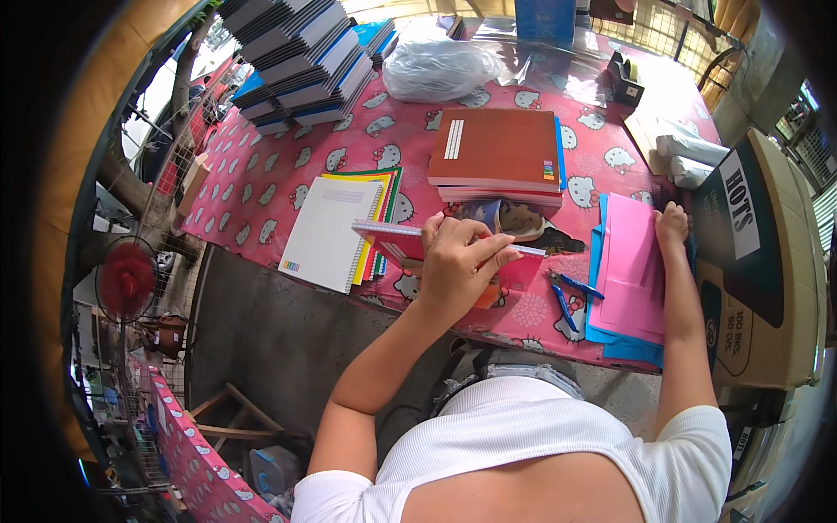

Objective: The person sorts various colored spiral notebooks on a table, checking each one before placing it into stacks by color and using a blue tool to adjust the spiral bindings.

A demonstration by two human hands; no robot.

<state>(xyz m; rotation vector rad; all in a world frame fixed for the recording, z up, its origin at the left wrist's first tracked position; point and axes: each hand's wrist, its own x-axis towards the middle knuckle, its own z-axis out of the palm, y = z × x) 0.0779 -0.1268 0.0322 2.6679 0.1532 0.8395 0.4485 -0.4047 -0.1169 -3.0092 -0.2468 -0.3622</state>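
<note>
My left hand (462,257) grips the top edge of a red notebook (397,240), which stands tilted near the table's front edge. My right hand (671,225) is closed at the right side of the pink sheets (632,261), by some dark, thin coil-like pieces (670,193); what its fingers hold is hidden. Blue sheets (632,349) lie under the pink ones. Blue-handled pliers (567,305) rest between the notebook and the sheets. A roll of patterned tape or ribbon (514,218) sits just beyond my left hand.
Brown-covered notebooks (497,148) are stacked beyond my left hand. Spiral notebooks (327,231), white on top, lie to the left. Tall book stacks (301,70) and a clear plastic bag (436,70) stand farther back. At the right are a tape dispenser (626,80) and a large carton (758,322).
</note>
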